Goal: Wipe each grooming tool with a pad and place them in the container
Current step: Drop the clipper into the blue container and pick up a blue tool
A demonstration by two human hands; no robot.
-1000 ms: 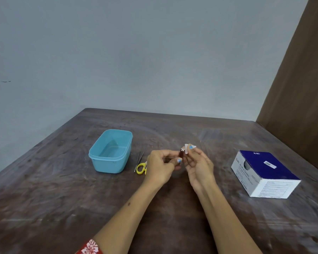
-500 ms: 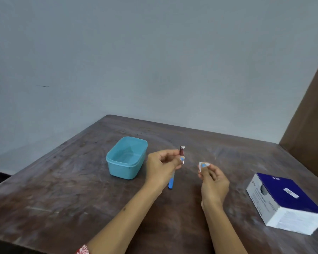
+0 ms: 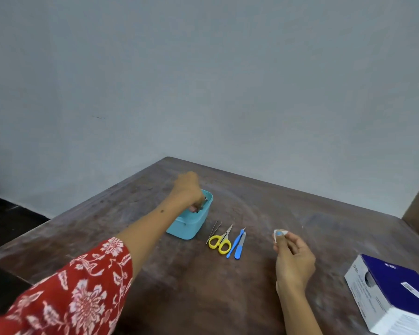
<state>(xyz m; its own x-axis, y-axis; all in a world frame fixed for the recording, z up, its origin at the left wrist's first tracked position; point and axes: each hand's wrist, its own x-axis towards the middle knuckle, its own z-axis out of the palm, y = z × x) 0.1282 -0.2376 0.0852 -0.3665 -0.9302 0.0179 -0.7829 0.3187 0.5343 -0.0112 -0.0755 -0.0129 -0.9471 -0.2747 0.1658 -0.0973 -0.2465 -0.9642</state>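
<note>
- A person's left hand [image 3: 188, 189] reaches over the far end of a turquoise container [image 3: 191, 226] on a dark wooden counter [image 3: 300, 213]. Its fingers curl down inside the rim around a small dark tool [image 3: 201, 206], too blurred to identify, seemingly lowering it in.
- The right hand [image 3: 293, 257] is raised above the counter, well to the right, pinching a small white pad [image 3: 279, 233] between thumb and fingertips, likely kept ready for wiping the next tool.
- Between the hands, just right of the container, four tools lie side by side on the counter: thin tweezers [image 3: 213, 231], yellow-handled scissors [image 3: 221, 241], a slim blue tool [image 3: 235, 244] and a blue-handled file [image 3: 240, 247]. They appear to be waiting their turn within easy reach.
- At the near right stands a blue and white box [image 3: 394, 293], with an opening on its left face, probably the pad supply.
- A red floral sleeve [image 3: 78, 291] covers the left upper arm.
</note>
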